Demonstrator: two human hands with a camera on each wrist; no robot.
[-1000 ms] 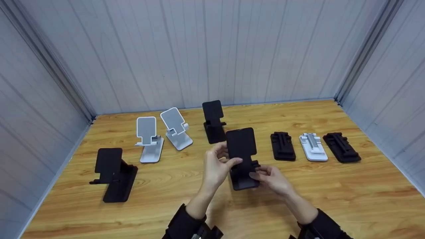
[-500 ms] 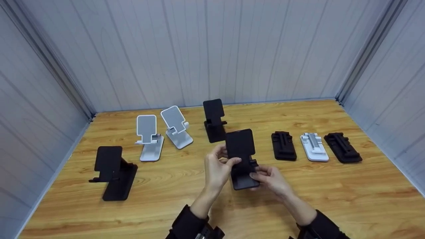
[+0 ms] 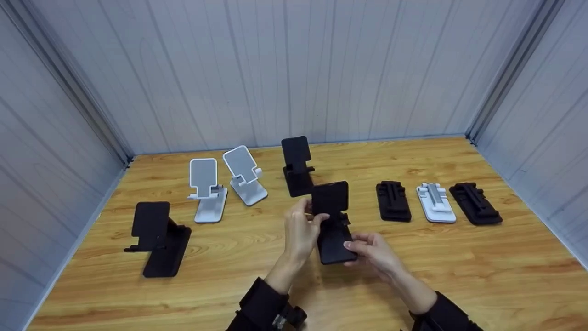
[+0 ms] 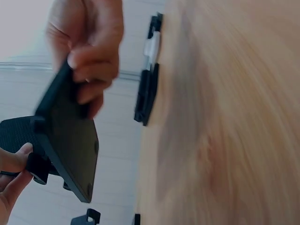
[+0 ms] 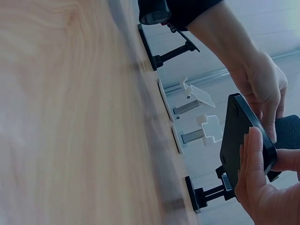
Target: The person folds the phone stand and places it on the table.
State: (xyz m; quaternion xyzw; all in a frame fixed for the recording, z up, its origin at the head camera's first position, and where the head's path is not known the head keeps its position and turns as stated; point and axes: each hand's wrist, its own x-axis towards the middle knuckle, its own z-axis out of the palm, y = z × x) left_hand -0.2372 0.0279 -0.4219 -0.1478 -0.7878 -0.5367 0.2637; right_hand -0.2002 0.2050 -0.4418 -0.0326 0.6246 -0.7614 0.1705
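Note:
Both hands hold an unfolded black phone stand [image 3: 331,195] above the middle of the table. My left hand [image 3: 299,230] pinches it near the joint between its upper plate and base, thumb on the front. With thumb on top and fingers underneath, my right hand [image 3: 374,253] grips the base [image 3: 335,246] at its lower right edge. In the left wrist view the base [image 4: 70,140] hangs tilted in the air, well off the wood. The right wrist view shows the base's underside [image 5: 236,136] with the right fingers [image 5: 255,154] laid along it.
Unfolded stands on the left: a black one [image 3: 151,225], two white-and-grey ones [image 3: 203,179] [image 3: 241,165], and another black one [image 3: 296,151] behind the hands. Folded flat on the right lie a black stand [image 3: 393,202], a white one [image 3: 435,204] and a black one [image 3: 475,204]. Panel walls [image 3: 294,69] enclose the table.
The held stand's upper plate has tipped back and lifted away from the base, so more of the base shows. Both hands keep their grip nearly in place.

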